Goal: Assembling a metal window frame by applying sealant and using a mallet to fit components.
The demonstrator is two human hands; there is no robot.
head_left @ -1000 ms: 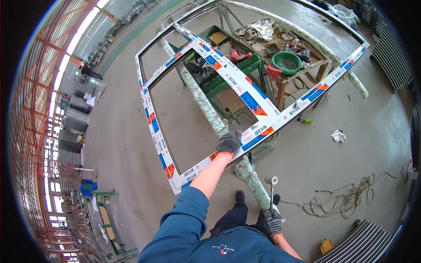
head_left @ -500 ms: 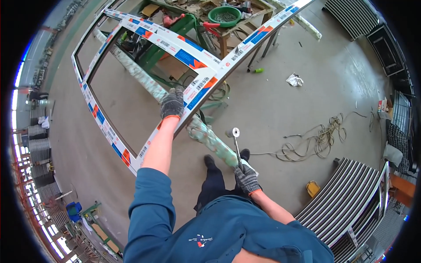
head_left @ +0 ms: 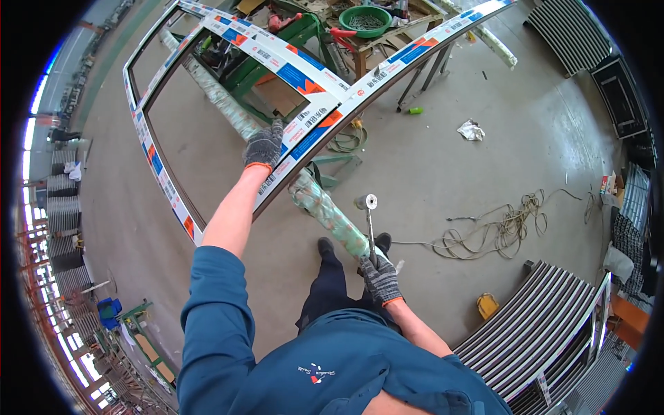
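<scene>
A large window frame [head_left: 321, 99] with white, blue and orange protective film lies at a slant before me, across a beam [head_left: 332, 216] in green mottled wrapping. My left hand [head_left: 264, 146], in a grey knitted glove, is closed on the frame's inner edge, near the joint of its bars. Lower down, my gloved right hand [head_left: 380, 279] grips a mallet [head_left: 367, 202] by its thin handle, close to the beam's near end. The mallet's round head points up and away from me, apart from the frame. My left forearm hides the frame's nearest corner.
Behind the frame stands a cluttered workbench with a green bowl [head_left: 365, 22] of small metal parts and a red power tool [head_left: 282, 23]. Tangled cord [head_left: 512, 225] and crumpled paper [head_left: 471, 130] lie on the floor at right. Stacked metal profiles [head_left: 532, 325] stand at lower right.
The frame's near end has shifted a little away from me and to the left, with my left hand still on it. My right hand keeps hold of the mallet, nearly in place.
</scene>
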